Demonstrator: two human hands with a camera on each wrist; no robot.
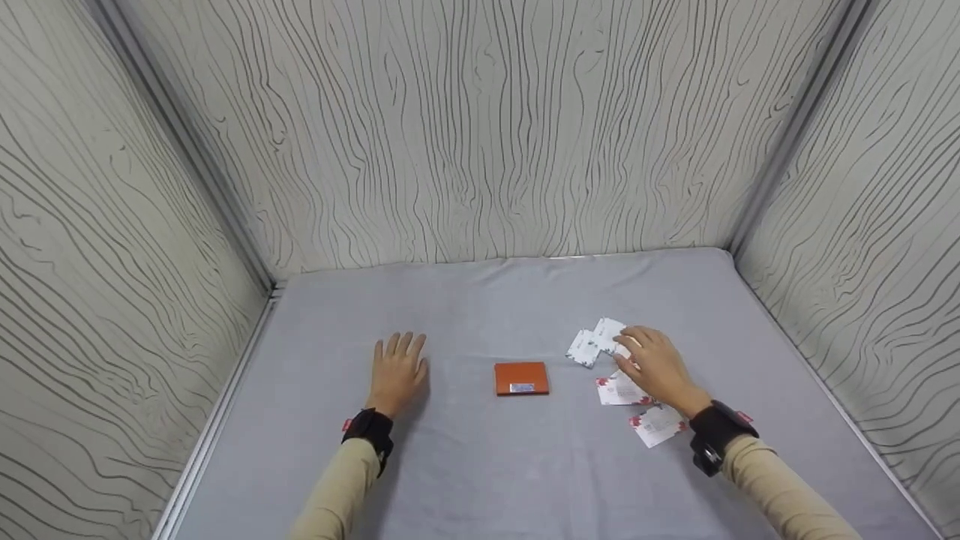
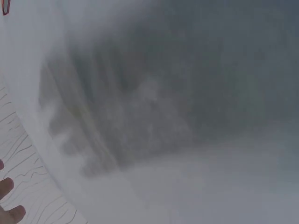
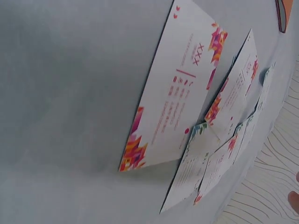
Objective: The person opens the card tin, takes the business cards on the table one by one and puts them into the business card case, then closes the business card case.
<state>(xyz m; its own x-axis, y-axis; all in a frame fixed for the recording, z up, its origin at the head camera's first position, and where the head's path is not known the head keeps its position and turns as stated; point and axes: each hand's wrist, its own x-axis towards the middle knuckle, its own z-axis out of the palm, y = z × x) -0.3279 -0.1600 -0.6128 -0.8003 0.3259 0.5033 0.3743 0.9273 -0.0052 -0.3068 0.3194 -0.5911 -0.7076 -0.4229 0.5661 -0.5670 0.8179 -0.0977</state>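
Note:
An orange card case (image 1: 521, 375) with a small silvery label lies on the cloth between the hands; only a corner of the case (image 3: 286, 11) shows in the right wrist view. My left hand (image 1: 396, 379) is over the cloth to its left, fingers straight and holding nothing. My right hand (image 1: 658, 371) is above several business cards, its fingers loosely bent and nothing visible in them. Nearest the right wrist camera is a card with red and orange corners (image 3: 180, 88). Beyond it, a green-cornered card (image 3: 191, 158) overlaps others. The right palm hides some cards in the head view.
Grey cloth (image 1: 480, 465) with slight wrinkles covers the table. Panels with a wood-grain line pattern (image 1: 480, 135) rise at the back and both sides. Two white cards with green marks (image 1: 583, 348) lie farthest from the person, touching or overlapping.

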